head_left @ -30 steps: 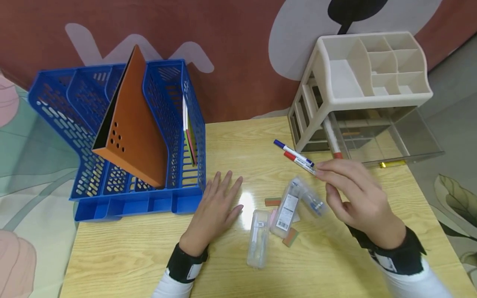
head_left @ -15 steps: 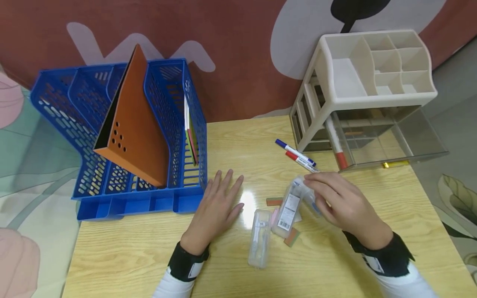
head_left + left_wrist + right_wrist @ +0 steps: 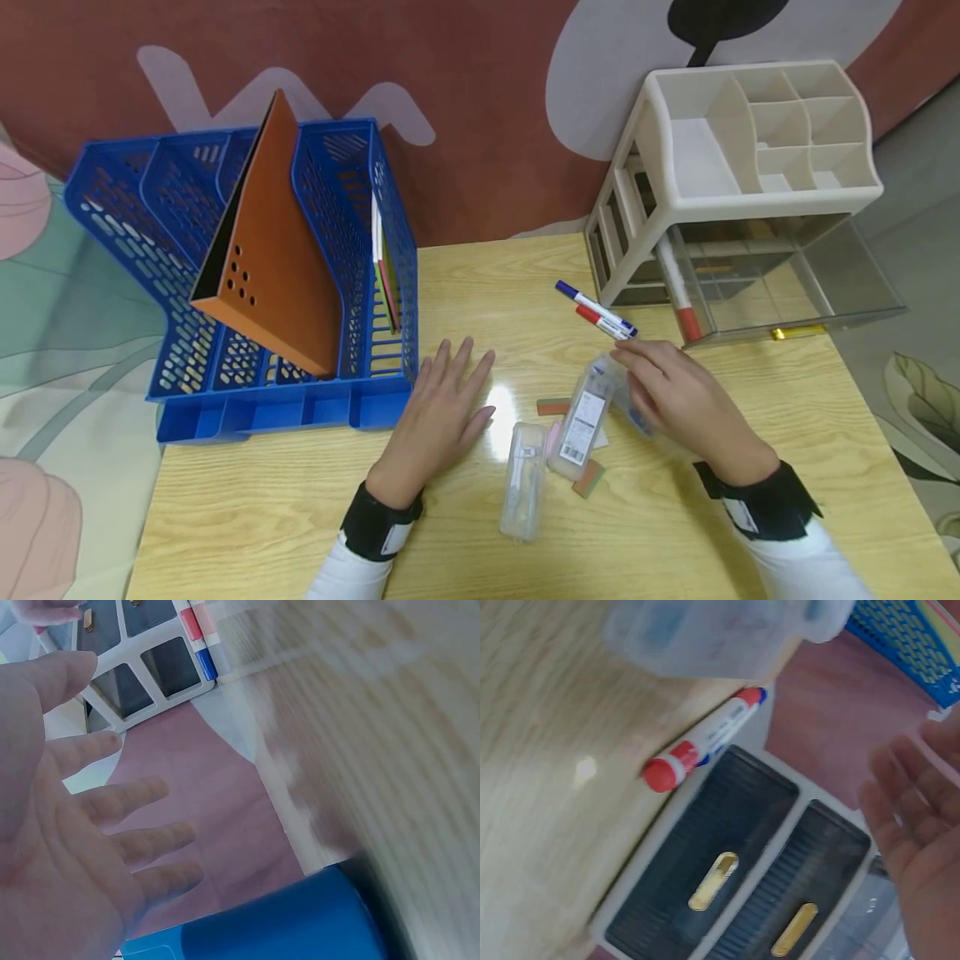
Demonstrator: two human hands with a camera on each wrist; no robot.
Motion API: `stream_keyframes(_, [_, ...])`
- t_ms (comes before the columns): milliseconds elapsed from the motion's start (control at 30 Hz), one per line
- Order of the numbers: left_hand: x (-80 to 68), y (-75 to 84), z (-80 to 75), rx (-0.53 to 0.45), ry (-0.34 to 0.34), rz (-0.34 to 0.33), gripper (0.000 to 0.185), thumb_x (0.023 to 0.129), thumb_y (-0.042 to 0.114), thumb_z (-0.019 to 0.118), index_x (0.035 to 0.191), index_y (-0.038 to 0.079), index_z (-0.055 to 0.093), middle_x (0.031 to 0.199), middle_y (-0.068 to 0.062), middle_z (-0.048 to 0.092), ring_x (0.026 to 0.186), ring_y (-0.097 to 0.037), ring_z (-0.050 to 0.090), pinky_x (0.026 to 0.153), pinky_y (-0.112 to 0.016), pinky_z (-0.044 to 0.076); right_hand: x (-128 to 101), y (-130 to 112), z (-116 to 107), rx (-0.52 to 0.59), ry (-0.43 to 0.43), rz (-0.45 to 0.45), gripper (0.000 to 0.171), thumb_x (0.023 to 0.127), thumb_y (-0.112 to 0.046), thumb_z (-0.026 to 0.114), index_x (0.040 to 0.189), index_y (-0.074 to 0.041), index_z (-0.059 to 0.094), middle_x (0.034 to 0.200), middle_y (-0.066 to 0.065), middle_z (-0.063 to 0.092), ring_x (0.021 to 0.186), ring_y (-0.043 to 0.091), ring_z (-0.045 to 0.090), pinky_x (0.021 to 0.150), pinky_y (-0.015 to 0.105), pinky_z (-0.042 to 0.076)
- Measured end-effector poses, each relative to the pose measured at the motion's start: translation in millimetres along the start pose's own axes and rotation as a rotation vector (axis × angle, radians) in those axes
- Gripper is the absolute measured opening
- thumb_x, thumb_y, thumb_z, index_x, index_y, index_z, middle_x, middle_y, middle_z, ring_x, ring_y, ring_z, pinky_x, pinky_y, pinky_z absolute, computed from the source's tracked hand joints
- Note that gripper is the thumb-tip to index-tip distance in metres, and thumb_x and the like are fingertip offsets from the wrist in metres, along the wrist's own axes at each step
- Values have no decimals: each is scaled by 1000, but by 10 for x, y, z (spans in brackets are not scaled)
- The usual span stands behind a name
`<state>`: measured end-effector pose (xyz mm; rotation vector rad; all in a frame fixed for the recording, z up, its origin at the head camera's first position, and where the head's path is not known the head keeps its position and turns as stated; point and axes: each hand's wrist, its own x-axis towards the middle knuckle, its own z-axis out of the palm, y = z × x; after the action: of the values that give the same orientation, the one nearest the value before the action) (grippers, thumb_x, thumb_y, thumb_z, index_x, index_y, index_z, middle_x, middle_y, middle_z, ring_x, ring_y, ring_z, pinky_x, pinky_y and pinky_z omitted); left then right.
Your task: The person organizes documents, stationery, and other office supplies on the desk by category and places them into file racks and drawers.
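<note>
My left hand (image 3: 437, 417) lies with fingers spread on the wooden table, beside the front of the blue file rack (image 3: 397, 404). My right hand (image 3: 686, 404) hovers over a clear plastic case (image 3: 633, 408), which it partly hides. In the right wrist view its fingers (image 3: 900, 802) are loosely bent around nothing. Just beyond its fingertips lie a red-capped marker (image 3: 592, 317) and a blue-capped marker (image 3: 577, 297), side by side. To its left are a labelled clear case (image 3: 582, 425) and another clear case (image 3: 522, 483), with small orange-green blocks (image 3: 588, 479) around them.
A white desktop organizer (image 3: 667, 183) stands at the back right, its clear drawer (image 3: 847, 279) pulled out. Inside the drawer, a red-ended white marker (image 3: 678, 292) lies along the left wall. An orange folder (image 3: 281, 283) and thin booklets (image 3: 384, 275) stand in the rack.
My right hand has moved left and slightly down, away from the drawer to above the clear case. The marker in the drawer now sits nearer its front. My left hand stays put.
</note>
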<state>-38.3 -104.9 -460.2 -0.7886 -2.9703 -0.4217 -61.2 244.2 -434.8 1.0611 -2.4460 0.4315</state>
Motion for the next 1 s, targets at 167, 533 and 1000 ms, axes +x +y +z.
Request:
stream_keyframes(167, [17, -9, -10, -8, -5, 6, 70, 101, 44, 63, 161, 18, 37, 166, -20, 33, 154, -48, 27, 120, -66, 31, -86, 140, 99, -39, -152, 129, 42, 86, -5, 80, 125, 3, 65, 123, 26, 64, 101, 40, 69, 83, 54, 61])
stream_keyframes(533, [128, -23, 0, -1, -73, 6, 74, 101, 50, 60, 163, 21, 33, 169, -18, 29, 154, -48, 25, 121, -66, 29, -188, 391, 297, 0, -187, 317, 48, 85, -3, 80, 126, 8, 59, 118, 30, 58, 82, 37, 68, 59, 48, 61])
stream_keyframes(1000, [380, 66, 87, -22, -123, 10, 71, 103, 49, 57, 163, 21, 33, 169, -17, 29, 155, -45, 28, 123, -63, 29, -130, 563, 384, 124, -237, 378, 33, 82, 9, 79, 107, 9, 58, 92, 19, 62, 81, 27, 58, 64, 44, 55])
